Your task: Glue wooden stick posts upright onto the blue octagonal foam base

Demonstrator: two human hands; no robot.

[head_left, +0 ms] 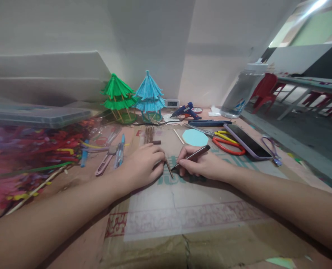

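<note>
Between the fingers of my left hand [145, 164] is a thin brown stick [169, 170], held down against the sheet-covered cardboard [211, 220]. My right hand [196, 162] grips a dark marker pen [197, 152], its tip at the near end of the stick. Just beyond my left hand lie a row of brown sticks [148, 134] and a short dark cap [156, 142]. A pale blue octagon of card [195, 137] rests past my right hand, with a light stick [178, 136] beside it.
Orange-handled scissors [229, 146], a phone [247, 142] and a glue gun [186, 109] lie at right and back. Green [118, 89] and blue [150, 91] tiered-roof models stand against the wall. A plastic bottle [239, 93] is back right; colourful pieces [42, 145] fill the left.
</note>
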